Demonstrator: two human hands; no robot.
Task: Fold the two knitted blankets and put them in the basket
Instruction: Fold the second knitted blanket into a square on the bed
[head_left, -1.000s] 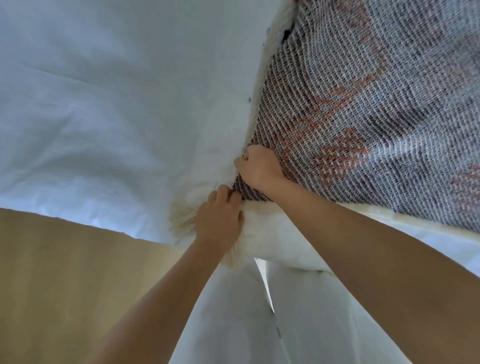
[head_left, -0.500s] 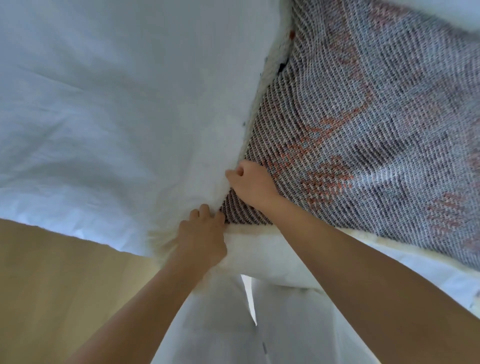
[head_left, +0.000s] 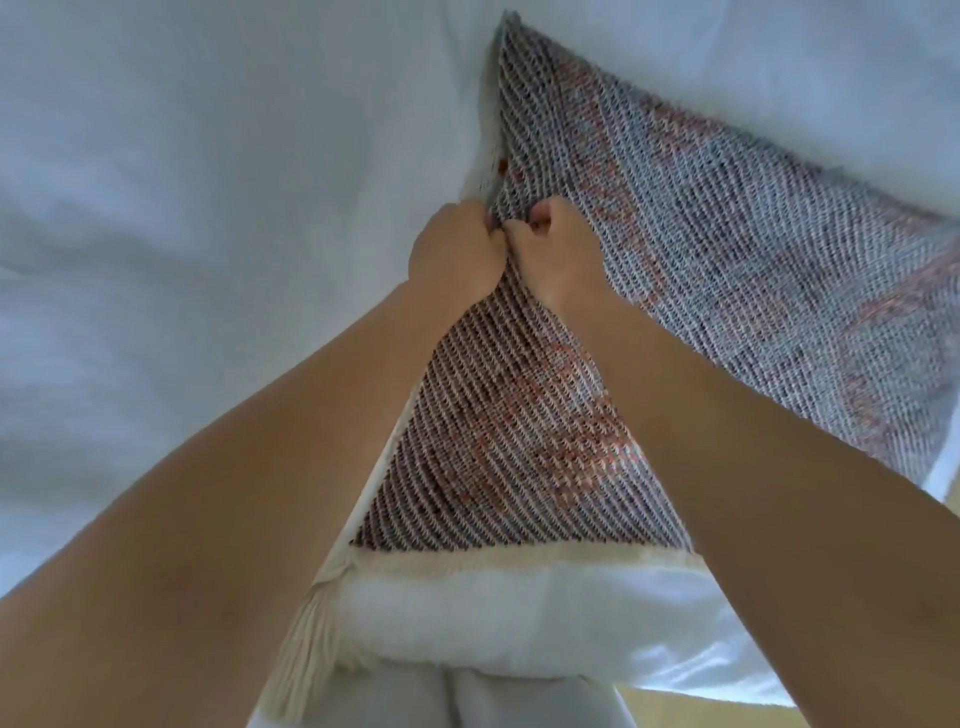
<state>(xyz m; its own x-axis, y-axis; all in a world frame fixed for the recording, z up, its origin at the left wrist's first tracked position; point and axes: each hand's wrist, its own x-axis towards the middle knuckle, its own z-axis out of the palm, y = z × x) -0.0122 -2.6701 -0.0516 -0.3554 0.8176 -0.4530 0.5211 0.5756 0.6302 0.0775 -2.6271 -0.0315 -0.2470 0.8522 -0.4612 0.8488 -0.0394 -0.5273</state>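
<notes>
A knitted blanket (head_left: 727, 249) with a grey, dark and orange-red pattern and a cream fringe lies on the white bed sheet (head_left: 208, 182), spreading from the centre to the right. My left hand (head_left: 457, 254) and my right hand (head_left: 556, 249) sit side by side, both fists closed on the blanket's left edge, pulled forward over the cloth. A folded part of the blanket lies between my forearms. No basket and no second blanket show.
A cream fringe tassel (head_left: 311, 639) hangs at the near edge of the bed. White fabric (head_left: 493, 618) lies under the near blanket hem. A strip of tan floor (head_left: 701, 709) shows at the bottom right.
Both hands have moved away from the near corner and further up the bed, carrying the blanket's edge with them. They now touch each other. The view has shifted forward.
</notes>
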